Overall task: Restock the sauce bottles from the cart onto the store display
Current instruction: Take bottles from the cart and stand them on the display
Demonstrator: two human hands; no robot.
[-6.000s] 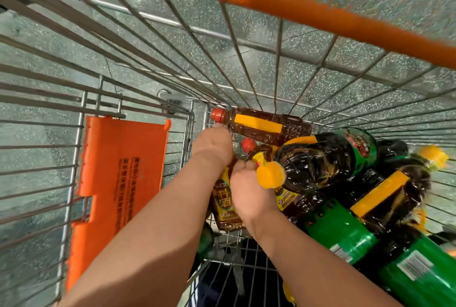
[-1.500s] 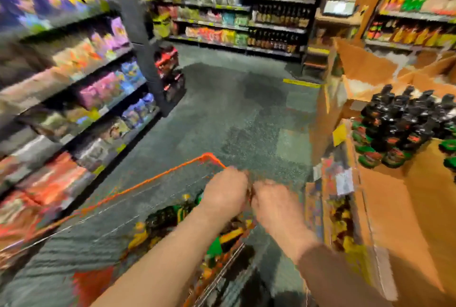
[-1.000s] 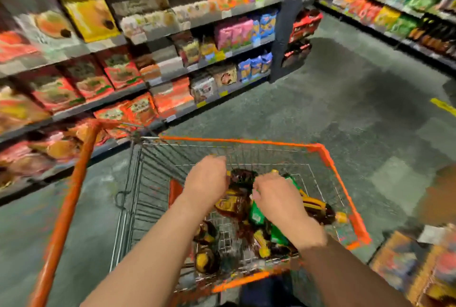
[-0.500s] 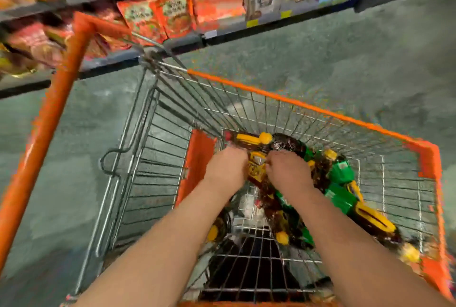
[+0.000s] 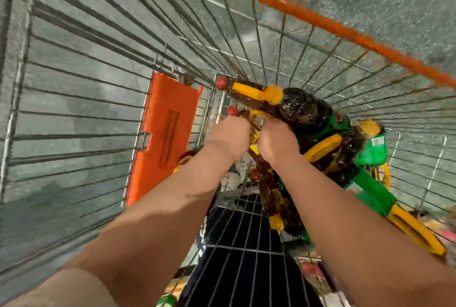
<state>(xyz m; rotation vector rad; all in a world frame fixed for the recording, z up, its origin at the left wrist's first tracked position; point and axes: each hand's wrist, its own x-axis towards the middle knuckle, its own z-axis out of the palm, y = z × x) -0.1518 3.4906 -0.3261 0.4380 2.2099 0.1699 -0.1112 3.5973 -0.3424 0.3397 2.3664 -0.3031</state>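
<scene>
The view has swung down from the store shelves into the cart (image 5: 308,14). At frame centre, the left hand (image 5: 228,135) and right hand (image 5: 277,142) both close around sauce bottles (image 5: 304,112) piled inside, so another pickup looks underway.

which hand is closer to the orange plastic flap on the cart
Left. The left hand is just right of the orange plastic flap, apart from it. The right hand lies beyond the left one, against the sauce bottles.
</scene>
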